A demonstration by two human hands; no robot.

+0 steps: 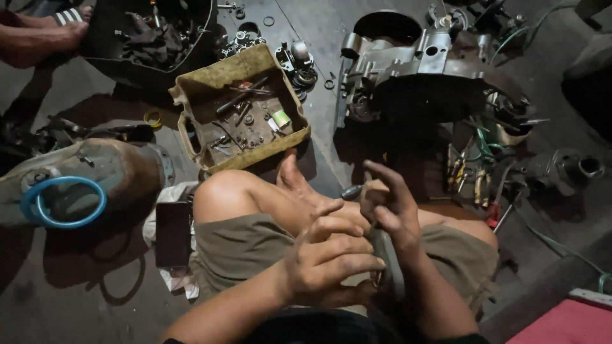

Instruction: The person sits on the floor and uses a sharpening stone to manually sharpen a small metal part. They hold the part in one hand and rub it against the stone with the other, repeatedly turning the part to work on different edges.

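Dark, perhaps concrete floor (pixel 76 299) strewn with tools (pixel 472 175).

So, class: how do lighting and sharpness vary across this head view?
Head view: dim light, brightest on the tan parts tray; heavy shadow beneath the engine casing; both hands, left and right, slightly soft; edges bowed by the wide lens.

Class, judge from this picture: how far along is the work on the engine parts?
Done: the metal engine casing lies opened on the floor, small parts sorted in the tray. In hand: left hand and right hand grip a slim grey tool or part. Left: loose hand tools and parts lie scattered, nothing reassembled.
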